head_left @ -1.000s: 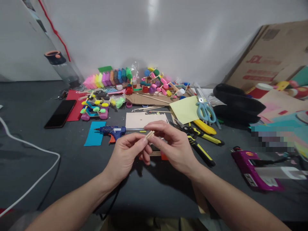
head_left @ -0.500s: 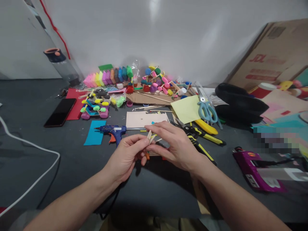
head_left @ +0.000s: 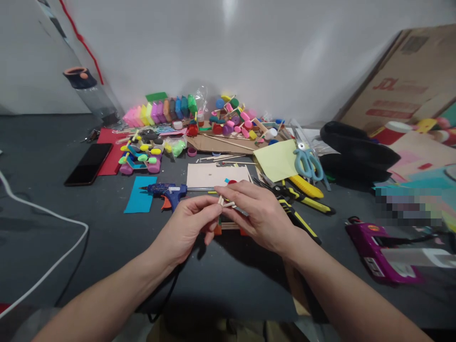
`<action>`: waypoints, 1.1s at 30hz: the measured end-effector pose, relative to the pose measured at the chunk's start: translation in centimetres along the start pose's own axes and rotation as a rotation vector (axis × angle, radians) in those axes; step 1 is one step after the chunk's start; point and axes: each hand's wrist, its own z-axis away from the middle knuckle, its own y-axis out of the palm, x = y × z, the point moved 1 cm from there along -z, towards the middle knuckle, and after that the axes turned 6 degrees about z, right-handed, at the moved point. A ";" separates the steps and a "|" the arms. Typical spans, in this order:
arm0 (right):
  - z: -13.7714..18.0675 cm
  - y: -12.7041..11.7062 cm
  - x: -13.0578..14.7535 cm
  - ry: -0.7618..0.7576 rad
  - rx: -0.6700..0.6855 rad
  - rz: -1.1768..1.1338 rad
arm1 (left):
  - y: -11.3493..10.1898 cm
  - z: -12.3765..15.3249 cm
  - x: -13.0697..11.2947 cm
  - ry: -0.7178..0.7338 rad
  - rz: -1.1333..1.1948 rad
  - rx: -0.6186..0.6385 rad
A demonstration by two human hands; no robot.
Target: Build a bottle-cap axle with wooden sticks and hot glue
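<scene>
My left hand [head_left: 194, 221] is closed, with several short pale wooden sticks [head_left: 221, 201] pinched between thumb and fingers. From the right, my right hand [head_left: 254, 206] curves over the same sticks, its fingertips at their upper ends and its thumb below. One stick points sideways toward the right palm; the fingers partly hide the bundle. Behind and under the hands lies a small wooden piece with orange-red parts [head_left: 218, 229], mostly covered. A blue glue gun [head_left: 169, 190] lies just left of the hands, and a pale board [head_left: 201, 175] lies beyond them.
Pliers with yellow-black handles [head_left: 302, 199], a yellow cutter knife [head_left: 306, 186] and blue-handled scissors [head_left: 308, 164] lie to the right. A purple power strip [head_left: 377, 251] sits farther right. At left are a phone [head_left: 89, 164], a water bottle [head_left: 90, 95] and a white cable [head_left: 46, 211].
The sticks have shifted slightly between my fingers, and one now points more sideways to the right. My right thumb and fingers have drawn closer together around them.
</scene>
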 end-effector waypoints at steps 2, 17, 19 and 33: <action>0.0 0.2 0.1 -0.006 0.015 0.006 | -0.2 -0.1 0.0 -0.030 -0.010 0.027; -0.2 -0.6 1.0 0.100 0.157 -0.078 | -0.2 0.4 0.5 -0.015 -0.038 0.066; -0.2 -0.5 0.9 0.215 0.114 -0.261 | -0.4 0.4 0.5 0.022 -0.099 0.076; -0.5 1.2 0.7 0.628 -0.012 -1.043 | -0.4 0.1 0.6 -0.082 -0.118 0.167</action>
